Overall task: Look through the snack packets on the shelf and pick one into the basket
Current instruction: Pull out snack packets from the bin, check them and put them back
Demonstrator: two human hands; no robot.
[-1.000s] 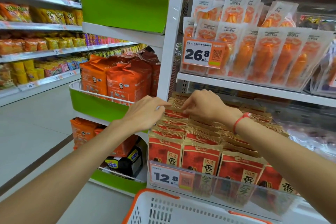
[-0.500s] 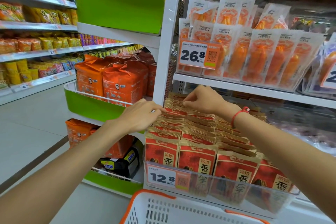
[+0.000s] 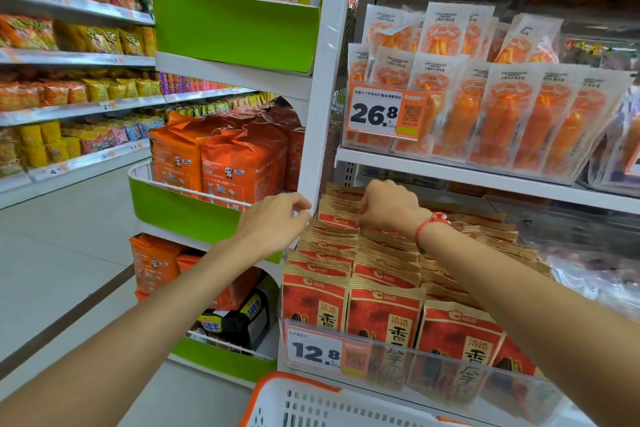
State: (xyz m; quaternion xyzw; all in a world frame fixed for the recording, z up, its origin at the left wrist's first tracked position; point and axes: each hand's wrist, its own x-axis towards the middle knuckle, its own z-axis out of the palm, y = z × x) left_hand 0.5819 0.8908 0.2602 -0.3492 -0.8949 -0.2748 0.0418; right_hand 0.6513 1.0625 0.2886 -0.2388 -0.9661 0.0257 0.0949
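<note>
Rows of red and kraft-paper snack packets [image 3: 384, 315] stand upright on the lower shelf behind a clear front lip. My right hand [image 3: 388, 206], with a red band on its wrist, reaches to the back rows; its curled fingers and thumb grip the top of a snack packet [image 3: 337, 218] there. At the left edge of the rows, by the white shelf post, my left hand [image 3: 277, 224] hovers with loosely curled fingers, and I see nothing in it. A white basket with an orange rim [image 3: 294, 383] sits below the shelf at the bottom edge.
A 12.8 price tag [image 3: 315, 352] hangs on the shelf lip. Orange snack pouches [image 3: 498, 114] with a 26.8 tag fill the shelf above. A green end rack [image 3: 183, 215] with orange bags stands to the left, and an aisle floor [image 3: 69, 253] runs beside more shelves.
Both hands stay over the back rows of packets and barely move. My left fingers have drawn back slightly from the packet tops. The view has shifted a little.
</note>
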